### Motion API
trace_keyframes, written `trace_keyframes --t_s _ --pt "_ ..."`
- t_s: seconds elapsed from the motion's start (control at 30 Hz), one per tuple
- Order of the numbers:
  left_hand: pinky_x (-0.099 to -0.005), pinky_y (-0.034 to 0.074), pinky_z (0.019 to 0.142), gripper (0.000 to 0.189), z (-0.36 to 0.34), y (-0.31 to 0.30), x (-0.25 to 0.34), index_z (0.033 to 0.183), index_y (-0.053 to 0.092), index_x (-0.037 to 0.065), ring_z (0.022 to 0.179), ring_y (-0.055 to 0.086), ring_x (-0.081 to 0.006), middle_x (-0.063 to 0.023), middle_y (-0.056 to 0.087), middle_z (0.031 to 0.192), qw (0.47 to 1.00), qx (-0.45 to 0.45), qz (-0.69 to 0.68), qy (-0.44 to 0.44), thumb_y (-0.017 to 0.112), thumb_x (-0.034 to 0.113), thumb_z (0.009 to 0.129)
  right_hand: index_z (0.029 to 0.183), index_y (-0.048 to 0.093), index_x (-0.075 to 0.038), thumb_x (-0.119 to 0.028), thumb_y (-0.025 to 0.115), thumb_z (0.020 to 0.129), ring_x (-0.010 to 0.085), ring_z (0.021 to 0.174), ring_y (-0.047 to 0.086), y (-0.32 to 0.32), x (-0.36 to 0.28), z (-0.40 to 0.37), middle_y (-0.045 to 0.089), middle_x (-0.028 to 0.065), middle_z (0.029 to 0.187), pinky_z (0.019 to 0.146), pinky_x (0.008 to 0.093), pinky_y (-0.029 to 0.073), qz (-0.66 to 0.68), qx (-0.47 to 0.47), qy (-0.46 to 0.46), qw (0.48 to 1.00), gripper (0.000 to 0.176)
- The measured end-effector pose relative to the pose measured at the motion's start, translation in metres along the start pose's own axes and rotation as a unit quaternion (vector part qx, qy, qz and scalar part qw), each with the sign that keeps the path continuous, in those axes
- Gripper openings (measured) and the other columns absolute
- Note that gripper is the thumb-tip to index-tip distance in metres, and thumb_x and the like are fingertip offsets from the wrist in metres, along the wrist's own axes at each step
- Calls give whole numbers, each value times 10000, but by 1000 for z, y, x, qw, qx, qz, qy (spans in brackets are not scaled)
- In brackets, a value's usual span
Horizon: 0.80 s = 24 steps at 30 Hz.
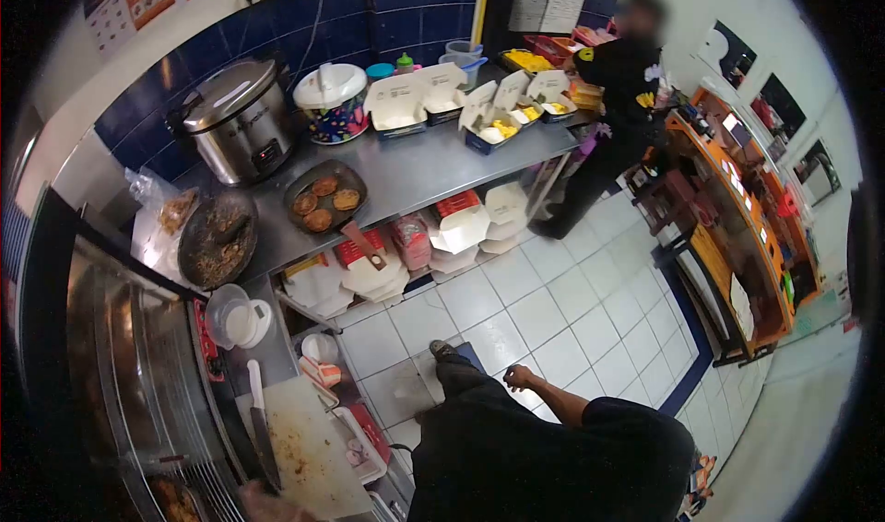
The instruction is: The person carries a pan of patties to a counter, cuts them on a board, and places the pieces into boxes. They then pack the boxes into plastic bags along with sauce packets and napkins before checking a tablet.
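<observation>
One long steel counter point(415, 176) runs along the tiled wall, with another person point(618, 89) at its far end. On it stands a big steel cooker point(241, 121), lid shut and contents hidden. Below, a pale cutting board point(309, 457) lies beside the person's left side, scattered with brown crumbs. A patterned tub point(332, 107) wears a white lid. The dark wok point(221, 262) holds brown shredded food; the square pan point(348, 174) beside it, four browned patties point(324, 186). Three open cartons point(477, 140) hold yellow food, the nearest something white too. A white tray point(376, 471) next to the board contains pale pieces. A white-handled knife point(265, 434) rests along the board's left edge. The blurred left hand point(267, 504) is near its tip; its grip cannot be told. The right hand point(519, 377) hangs over the floor, fingers bent; whether they meet cannot be told.
</observation>
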<state>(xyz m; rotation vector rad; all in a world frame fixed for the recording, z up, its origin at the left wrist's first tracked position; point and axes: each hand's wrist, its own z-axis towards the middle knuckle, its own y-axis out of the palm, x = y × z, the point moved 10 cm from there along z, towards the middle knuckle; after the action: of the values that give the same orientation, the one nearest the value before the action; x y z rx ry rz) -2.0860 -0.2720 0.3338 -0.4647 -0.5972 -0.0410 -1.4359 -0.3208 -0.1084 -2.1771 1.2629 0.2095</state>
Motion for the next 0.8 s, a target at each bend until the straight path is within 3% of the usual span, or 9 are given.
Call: trace_keyframes --t_s 0.1,0.2,0.23,0.3,0.47,0.53,0.6,0.7,0.8 --pt "-353 506 701 246 -115 103 -13 908 665 33 733 631 -241 -95 652 802 939 -241 -202 -139 561 256 911 796 659 4 -202 504 786 233 683 708 -5 -10 -5 695 145 776 532 364 572 23 16 2 1000 258" --pt "-378 494 786 268 -277 187 -49 951 660 21 798 639 -275 -123 666 849 817 -516 -173 -188 571 265 889 851 667 -5 -237 506 800 233 642 694 -11 -14 -6 689 148 756 527 355 562 47 35 -17 998 287" --pt "-390 487 812 280 -285 189 19 966 662 19 824 648 -306 -145 678 871 763 -600 -197 -139 565 269 884 900 663 -8 -256 515 806 230 628 690 -10 -12 -4 685 139 745 528 351 563 62 42 -18 997 304" --pt "-407 480 826 328 -302 196 58 967 668 21 869 646 -365 -206 673 901 728 -667 -152 -39 555 314 875 929 649 -2 -250 530 808 219 656 698 -7 -8 -5 686 131 758 534 349 565 63 31 -10 997 301" --pt "-448 481 788 382 -334 215 28 942 671 11 864 634 -394 -238 653 881 741 -660 -86 -95 579 368 842 913 644 11 -244 534 806 217 699 707 -3 2 -13 686 128 769 553 355 573 60 14 18 998 297" --pt "-446 487 770 353 -348 220 -1 911 689 36 845 639 -381 -215 664 897 756 -649 -85 -31 589 365 832 864 642 15 -228 531 802 222 718 708 -1 10 -15 685 123 768 571 362 576 63 4 42 997 274" --pt "-438 493 746 335 -366 225 -40 916 678 43 828 638 -359 -197 660 885 751 -656 -76 -30 581 354 839 848 649 20 -213 531 800 230 738 709 0 11 -15 691 130 792 585 369 578 46 -7 51 998 265" --pt "-426 501 712 307 -411 227 -113 922 661 55 802 637 -326 -169 653 867 722 -680 -49 -118 569 339 849 848 665 21 -201 538 798 231 751 711 -6 9 -18 697 141 824 585 371 581 79 20 38 996 261" --pt "-415 510 677 280 -469 221 -182 929 644 66 776 637 -293 -141 646 850 668 -702 -36 -243 556 323 859 960 670 1 -213 574 809 239 709 703 -9 -2 -17 698 158 839 565 349 582 18 2 28 999 279"
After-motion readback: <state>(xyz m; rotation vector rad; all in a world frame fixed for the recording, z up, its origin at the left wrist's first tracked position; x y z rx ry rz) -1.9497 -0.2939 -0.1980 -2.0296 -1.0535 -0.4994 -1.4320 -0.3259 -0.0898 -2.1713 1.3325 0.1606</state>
